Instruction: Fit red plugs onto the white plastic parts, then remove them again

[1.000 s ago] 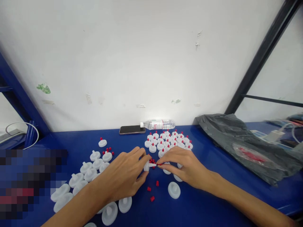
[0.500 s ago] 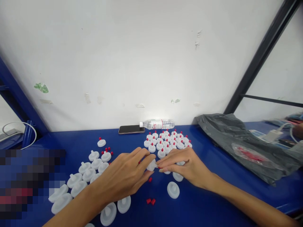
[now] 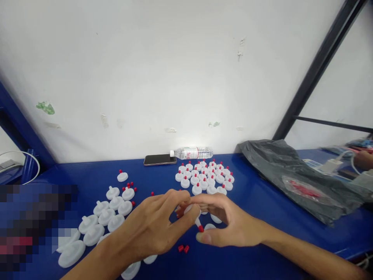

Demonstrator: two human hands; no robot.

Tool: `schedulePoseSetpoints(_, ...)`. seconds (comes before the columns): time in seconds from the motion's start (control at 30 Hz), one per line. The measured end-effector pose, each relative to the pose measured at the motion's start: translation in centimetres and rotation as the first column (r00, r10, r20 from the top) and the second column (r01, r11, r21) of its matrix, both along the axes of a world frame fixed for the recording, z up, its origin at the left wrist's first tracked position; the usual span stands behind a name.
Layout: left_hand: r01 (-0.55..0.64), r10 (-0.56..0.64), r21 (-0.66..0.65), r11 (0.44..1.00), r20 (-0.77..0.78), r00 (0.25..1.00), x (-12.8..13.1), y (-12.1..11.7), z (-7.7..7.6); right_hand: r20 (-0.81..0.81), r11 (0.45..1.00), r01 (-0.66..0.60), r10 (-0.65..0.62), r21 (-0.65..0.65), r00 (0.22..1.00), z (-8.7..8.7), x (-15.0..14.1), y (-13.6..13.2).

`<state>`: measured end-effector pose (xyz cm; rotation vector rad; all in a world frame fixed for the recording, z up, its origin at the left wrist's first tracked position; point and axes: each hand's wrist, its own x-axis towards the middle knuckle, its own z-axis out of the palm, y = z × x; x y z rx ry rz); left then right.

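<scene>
My left hand pinches a white plastic disc-shaped cap with a thin spout, held tilted above the table. The spout points down toward me and has a small red tip cap on its end. My right hand curves around the same piece, its thumb at the red tip cap and its fingers near the disc's far side, partly hidden. Behind the hands stand several white caps with red tips in a cluster. On the left are several white caps without red tips.
Loose red tip caps lie in front of my hands and farther left. A phone and a plastic bottle lie by the wall. At right, a grey plastic bag carries a clear bag of red pieces.
The held piece has turned so its spout points down toward me, with the red tip cap now visible on it. My right thumb has moved down, widening that hand around the piece.
</scene>
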<state>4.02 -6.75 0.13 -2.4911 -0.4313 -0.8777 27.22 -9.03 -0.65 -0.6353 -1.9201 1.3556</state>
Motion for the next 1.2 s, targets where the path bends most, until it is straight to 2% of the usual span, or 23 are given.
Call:
schedulePoseSetpoints(0.17,0.015,-0.015,-0.002,1.0,-0.001,1.0,0.3,-0.2,0.1,-0.016,0.996,0.085,-0.085,0.036,0.996,-0.4,-0.5,-0.1)
schedulePoseSetpoints(0.37,0.021,-0.02,0.033,0.999,-0.01,1.0,0.3,-0.1,0.4,0.016,0.997,0.074,-0.075,0.037,0.997,0.3,-0.5,0.0)
schedulePoseSetpoints(0.43,0.008,-0.008,0.041,0.999,0.004,1.0,0.1,0.3,0.6,0.029,0.989,0.122,-0.125,0.078,0.992,0.4,-0.3,0.1)
schedulePoseSetpoints(0.5,-0.035,0.034,0.04,0.999,0.024,0.999,-0.3,0.9,0.8,0.052,0.963,0.205,-0.217,0.172,0.975,0.4,0.0,0.3)
schedulePoseSetpoints(0.57,-0.114,0.114,0.001,0.993,0.028,0.993,-0.8,1.7,0.8,0.092,0.901,0.307,-0.349,0.305,0.933,0.5,0.4,0.7)
schedulePoseSetpoints(0.67,-0.273,0.274,-0.133,0.953,-0.012,0.962,-1.4,2.9,0.5,0.142,0.747,0.384,-0.532,0.542,0.835,0.5,1.2,1.6)
schedulePoseSetpoints(0.73,-0.382,0.371,-0.221,0.897,-0.09,0.924,-1.7,3.6,0.1,0.175,0.647,0.314,-0.576,0.695,0.799,0.4,1.7,2.1)
schedulePoseSetpoints(0.8,-0.463,0.425,-0.281,0.841,-0.189,0.885,-1.9,4.2,-0.5,0.23,0.589,0.197,-0.57,0.783,0.789,0.3,1.9,2.5)
schedulePoseSetpoints(0.87,-0.499,0.431,-0.32,0.805,-0.262,0.864,-2.0,4.7,-1.1,0.304,0.594,0.101,-0.542,0.798,0.783,0.1,1.8,2.5)
schedulePoseSetpoints(0.97,-0.516,0.428,-0.344,0.784,-0.302,0.852,-2.2,5.1,-1.8,0.407,0.64,0.024,-0.516,0.768,0.754,0.0,1.4,2.2)
schedulePoseSetpoints(1.2,-0.518,0.434,-0.391,0.761,-0.287,0.854,-2.6,5.1,-2.3,0.509,0.69,-0.035,-0.497,0.723,0.703,-0.8,0.9,2.1)
